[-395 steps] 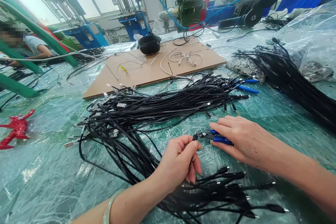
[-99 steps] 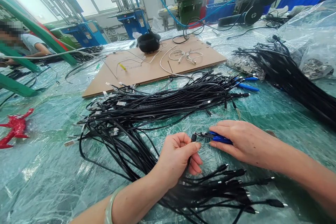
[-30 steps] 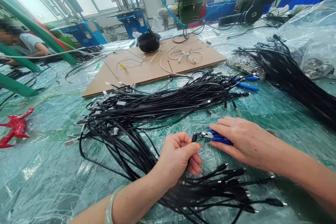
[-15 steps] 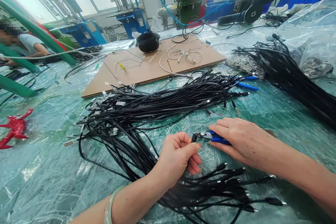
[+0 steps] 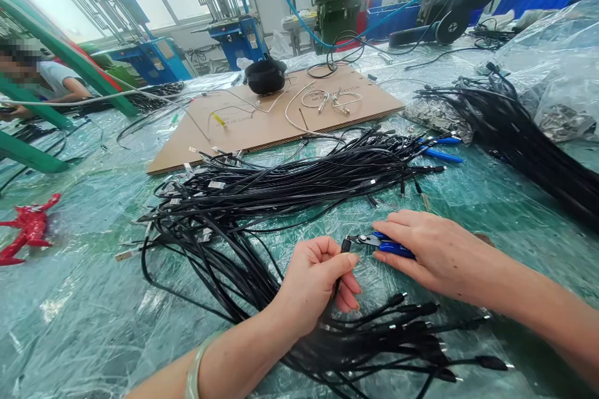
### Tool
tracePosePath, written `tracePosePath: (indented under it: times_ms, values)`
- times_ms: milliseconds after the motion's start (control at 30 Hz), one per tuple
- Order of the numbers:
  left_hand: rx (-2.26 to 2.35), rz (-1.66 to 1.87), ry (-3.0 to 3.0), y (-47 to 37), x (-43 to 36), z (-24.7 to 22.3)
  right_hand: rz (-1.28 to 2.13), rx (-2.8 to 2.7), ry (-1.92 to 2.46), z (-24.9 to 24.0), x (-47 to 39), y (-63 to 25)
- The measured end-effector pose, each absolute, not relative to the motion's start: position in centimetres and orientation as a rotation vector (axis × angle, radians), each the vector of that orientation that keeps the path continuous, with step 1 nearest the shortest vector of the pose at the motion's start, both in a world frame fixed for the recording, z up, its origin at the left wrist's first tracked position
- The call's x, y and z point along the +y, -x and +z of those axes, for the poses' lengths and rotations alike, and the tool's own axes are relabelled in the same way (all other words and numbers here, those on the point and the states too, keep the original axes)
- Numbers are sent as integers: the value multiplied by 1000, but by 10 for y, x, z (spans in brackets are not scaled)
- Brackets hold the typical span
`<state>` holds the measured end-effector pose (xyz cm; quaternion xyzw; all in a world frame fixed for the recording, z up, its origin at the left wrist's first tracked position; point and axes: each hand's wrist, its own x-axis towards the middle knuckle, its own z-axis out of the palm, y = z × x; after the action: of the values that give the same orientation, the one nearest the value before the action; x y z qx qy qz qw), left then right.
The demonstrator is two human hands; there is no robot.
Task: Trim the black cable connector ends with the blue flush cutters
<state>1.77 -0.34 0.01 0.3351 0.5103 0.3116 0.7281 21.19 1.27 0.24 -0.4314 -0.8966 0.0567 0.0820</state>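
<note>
My left hand (image 5: 322, 271) pinches the black end of a cable (image 5: 345, 245) between thumb and forefinger, its plug pointing up. Closed around the blue handles of a pair of flush cutters (image 5: 393, 249) is my right hand (image 5: 428, 249). The cutters' jaws meet the cable's plug; whether they touch it I cannot tell for sure. Beneath my left hand lies a loose bundle of black cables (image 5: 374, 343) with plugs toward the right. Just beyond the hands stretches a pile of black cables (image 5: 299, 177), silver connectors at its left end.
Flat cardboard (image 5: 276, 118) behind the pile carries pale cables and a black round object (image 5: 264, 76). Blue-handled pliers (image 5: 442, 154) lie at the pile's right end. Another cable bundle (image 5: 524, 137) is at right, a red figure (image 5: 30, 227) at left. A co-worker (image 5: 56, 81) sits far left.
The hands, cable and cutters keep nearly the same positions. The whole view has shifted very slightly.
</note>
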Motion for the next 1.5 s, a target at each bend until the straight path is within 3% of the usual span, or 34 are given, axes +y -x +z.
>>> tracePosePath:
  times_ms: [467,833,1500]
  values:
    - [1142,696,-740,-18,-5,2,-28,-2677,1261,5,10,-205]
    - [1138,698,-741,-17,-4,1,122,-2672,1349,3,11,-207]
    - [1083,730,-698,-15,-3,-1,94,-2635,1280,1,15,-210]
